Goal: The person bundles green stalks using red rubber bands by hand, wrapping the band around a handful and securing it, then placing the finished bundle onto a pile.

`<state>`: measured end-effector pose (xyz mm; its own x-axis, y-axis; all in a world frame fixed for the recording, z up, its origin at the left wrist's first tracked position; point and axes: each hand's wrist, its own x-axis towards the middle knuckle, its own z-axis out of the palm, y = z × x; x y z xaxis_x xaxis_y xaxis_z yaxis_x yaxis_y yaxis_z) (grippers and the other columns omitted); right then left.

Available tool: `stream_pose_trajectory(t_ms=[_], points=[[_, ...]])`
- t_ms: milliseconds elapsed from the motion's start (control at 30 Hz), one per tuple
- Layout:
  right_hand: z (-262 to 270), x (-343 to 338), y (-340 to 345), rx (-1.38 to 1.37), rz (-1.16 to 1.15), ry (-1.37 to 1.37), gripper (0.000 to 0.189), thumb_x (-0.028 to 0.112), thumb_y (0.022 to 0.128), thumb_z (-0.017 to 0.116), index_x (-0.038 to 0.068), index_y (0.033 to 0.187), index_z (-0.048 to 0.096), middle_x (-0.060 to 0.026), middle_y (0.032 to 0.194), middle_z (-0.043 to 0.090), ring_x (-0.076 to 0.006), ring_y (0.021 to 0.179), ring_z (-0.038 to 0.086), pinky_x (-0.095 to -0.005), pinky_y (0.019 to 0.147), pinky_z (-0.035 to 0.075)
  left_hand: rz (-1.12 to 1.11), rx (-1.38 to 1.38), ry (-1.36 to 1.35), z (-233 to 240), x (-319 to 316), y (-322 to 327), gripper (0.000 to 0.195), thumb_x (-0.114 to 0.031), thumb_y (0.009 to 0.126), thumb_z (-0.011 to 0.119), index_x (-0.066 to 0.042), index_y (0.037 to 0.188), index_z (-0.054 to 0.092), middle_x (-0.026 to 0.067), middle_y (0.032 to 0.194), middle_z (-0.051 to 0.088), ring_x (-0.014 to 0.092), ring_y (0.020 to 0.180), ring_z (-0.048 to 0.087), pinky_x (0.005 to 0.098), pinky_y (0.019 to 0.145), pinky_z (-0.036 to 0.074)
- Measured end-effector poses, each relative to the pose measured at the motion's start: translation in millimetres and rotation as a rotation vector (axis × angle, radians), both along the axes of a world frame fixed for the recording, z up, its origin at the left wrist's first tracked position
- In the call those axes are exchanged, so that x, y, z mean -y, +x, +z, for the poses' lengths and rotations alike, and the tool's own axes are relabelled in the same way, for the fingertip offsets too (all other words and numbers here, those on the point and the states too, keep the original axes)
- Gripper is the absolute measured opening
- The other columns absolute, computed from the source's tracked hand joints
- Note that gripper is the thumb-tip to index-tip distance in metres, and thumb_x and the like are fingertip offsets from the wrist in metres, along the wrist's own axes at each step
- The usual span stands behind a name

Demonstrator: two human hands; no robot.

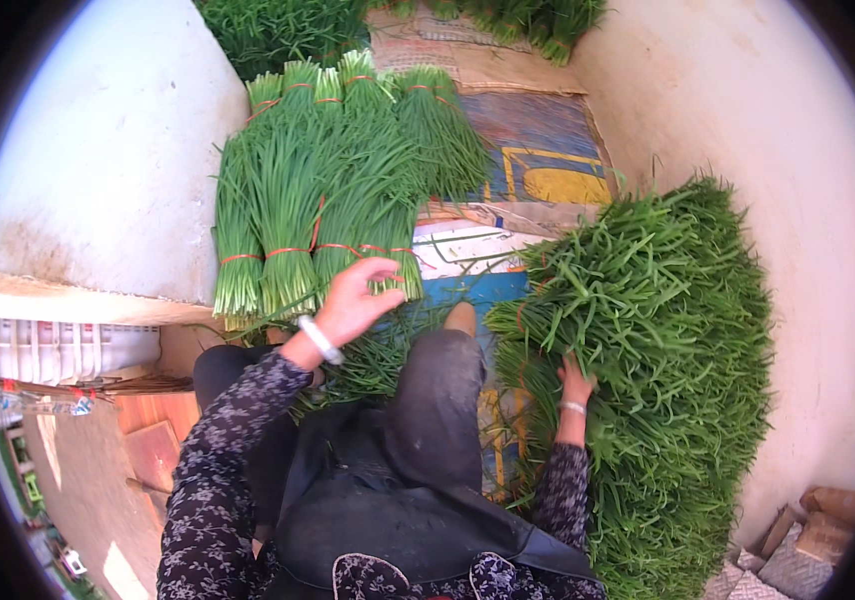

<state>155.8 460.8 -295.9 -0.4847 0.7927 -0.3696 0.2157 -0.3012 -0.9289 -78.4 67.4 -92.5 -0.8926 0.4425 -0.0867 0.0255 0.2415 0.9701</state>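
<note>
My left hand (352, 300) hangs above the cut ends of tied bundles of garlic chives (289, 262), its fingers bent and apart with nothing between them. Red bands (289, 250) circle these bundles. Loose green leaves (375, 364) lie below the hand, by my feet. On the other side, my right hand (576, 382) reaches into the near edge of a big heap of chives (667, 360). Leaves partly cover its fingers, so its grip cannot be made out. Beside it, smaller banded bunches (517, 315) have their stems turned towards me.
White walls (772, 150) rise on the right, and a white block (112, 165) stands on the left. Printed sheets (536, 150) cover the floor. More chives (285, 34) lie at the far end. A white plastic crate (67, 351) is at left, folded cardboard (810, 540) at lower right.
</note>
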Motion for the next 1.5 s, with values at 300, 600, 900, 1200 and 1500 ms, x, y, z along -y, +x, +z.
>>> stream_pose_trajectory(t_ms=[300, 600, 900, 1200, 1500], points=[[69, 85, -43, 0.346, 1.093, -0.062, 0.024, 0.012, 0.089, 0.065, 0.000, 0.109, 0.066, -0.0096, 0.087, 0.069, -0.0169, 0.065, 0.067, -0.0289, 0.055, 0.055, 0.273, 0.288, 0.092, -9, 93, -41, 0.033, -0.011, 0.083, 0.074, -0.003, 0.113, 0.064, 0.0040, 0.099, 0.064, 0.014, 0.093, 0.060, 0.0278, 0.082, 0.051], [37, 22, -404, 0.207, 1.183, 0.669, 0.030, 0.026, 0.086, 0.067, 0.000, 0.101, 0.069, -0.0178, 0.093, 0.072, -0.0314, 0.083, 0.069, -0.0375, 0.078, 0.054, 0.121, 0.469, 0.081, 28, 98, -39, 0.042, -0.006, 0.083, 0.072, 0.000, 0.122, 0.058, 0.0054, 0.107, 0.064, 0.014, 0.099, 0.061, 0.0289, 0.086, 0.050], [-35, 93, -618, 0.474, 0.863, 1.055, 0.085, 0.059, 0.077, 0.069, -0.007, 0.127, 0.050, -0.0307, 0.107, 0.066, -0.0428, 0.102, 0.064, -0.0471, 0.088, 0.051, 0.064, 0.574, -0.071, 36, 109, -81, 0.045, -0.004, 0.081, 0.073, 0.004, 0.123, 0.058, 0.0127, 0.112, 0.063, 0.020, 0.103, 0.063, 0.0320, 0.092, 0.050], [-91, 139, -684, 0.872, 0.818, 0.850, 0.115, 0.070, 0.063, 0.075, -0.003, 0.141, 0.032, -0.0261, 0.132, 0.054, -0.0387, 0.123, 0.053, -0.0528, 0.102, 0.038, 0.149, 0.771, 0.006, 26, 119, -111, 0.042, 0.004, 0.088, 0.061, 0.004, 0.129, 0.053, 0.0090, 0.115, 0.061, 0.017, 0.108, 0.058, 0.0294, 0.094, 0.045], [-43, 108, -697, 0.808, 0.846, 0.950, 0.047, 0.035, 0.072, 0.071, 0.005, 0.107, 0.069, -0.0197, 0.114, 0.068, -0.0347, 0.106, 0.066, -0.0473, 0.091, 0.050, 0.105, 0.678, -0.008, 34, 118, -121, 0.043, 0.002, 0.083, 0.066, 0.000, 0.125, 0.058, 0.0082, 0.113, 0.062, 0.016, 0.101, 0.060, 0.0278, 0.089, 0.047]])
